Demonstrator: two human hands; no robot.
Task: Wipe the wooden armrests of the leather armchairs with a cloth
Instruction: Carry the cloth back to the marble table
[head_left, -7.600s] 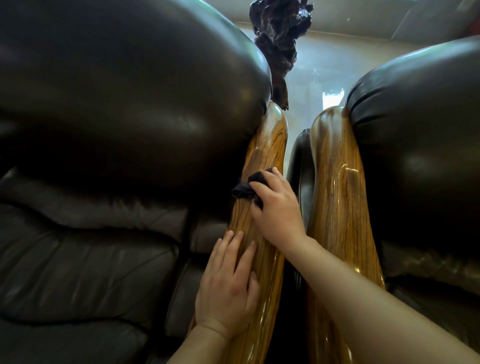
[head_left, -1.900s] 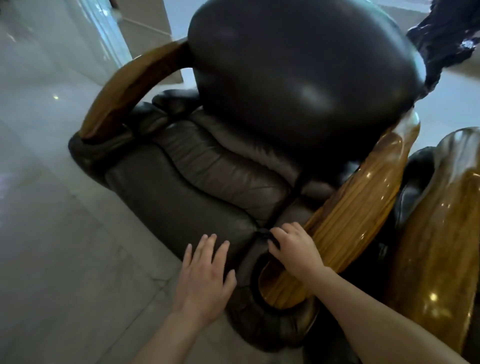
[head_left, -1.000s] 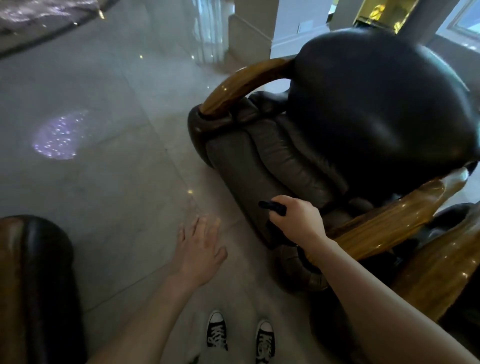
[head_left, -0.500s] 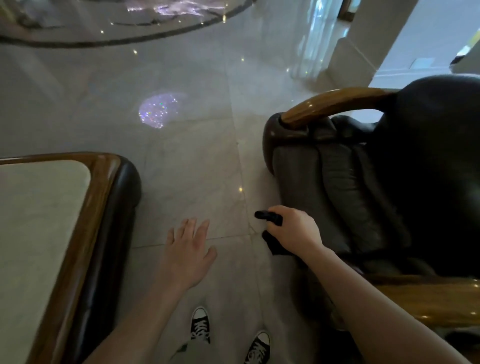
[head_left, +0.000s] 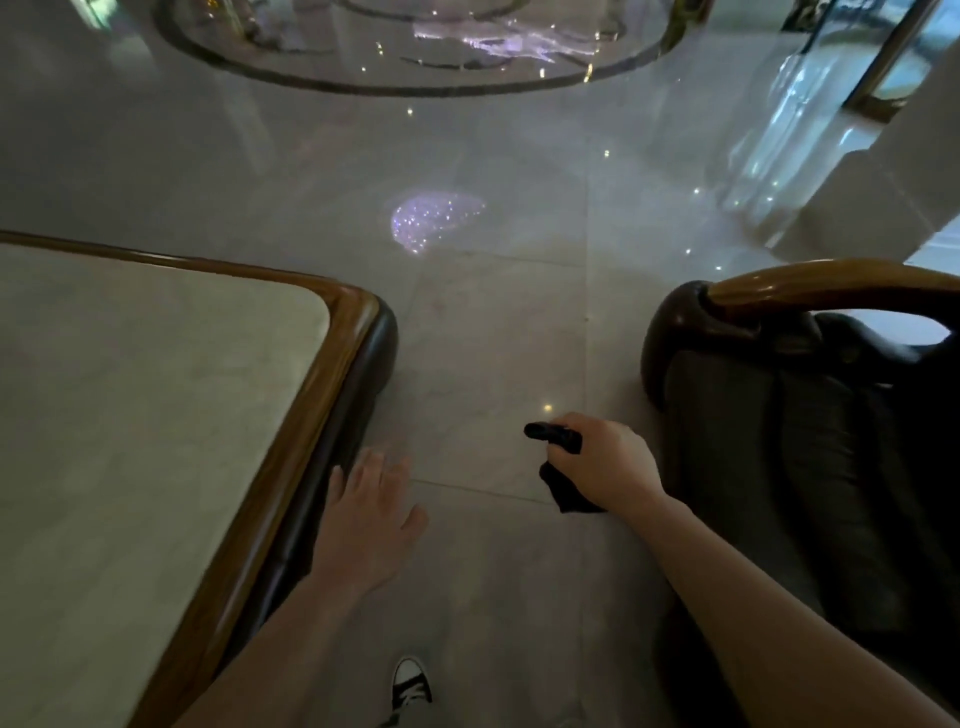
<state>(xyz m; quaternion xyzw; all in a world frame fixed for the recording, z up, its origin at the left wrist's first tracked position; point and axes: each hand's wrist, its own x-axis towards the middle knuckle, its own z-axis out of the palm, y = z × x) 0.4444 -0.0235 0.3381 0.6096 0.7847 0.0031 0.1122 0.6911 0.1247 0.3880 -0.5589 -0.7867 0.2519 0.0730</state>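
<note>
Now, our right hand (head_left: 608, 465): fisted around the dark cloth (head_left: 563, 467), beside the armchair (head_left: 779, 467).
Our left hand (head_left: 366, 525): flat, fingers spread, holding nothing.
Writing: none we can read.

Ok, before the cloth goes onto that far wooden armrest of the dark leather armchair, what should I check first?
1. Dark cloth gripped in the right hand: ok.
2. Left hand free, fingers spread, holding nothing: ok.
3. Curved wooden armrest of the dark leather armchair in view: ok, though its far end runs out of frame.
4. Cloth touching the armrest: not ok, it hangs over the pale marble floor, apart from the chair.
5. Floor between the wood-rimmed stone-topped table and the armchair free of obstacles: ok.
6. Cloth clean or damp: cannot tell.
</note>
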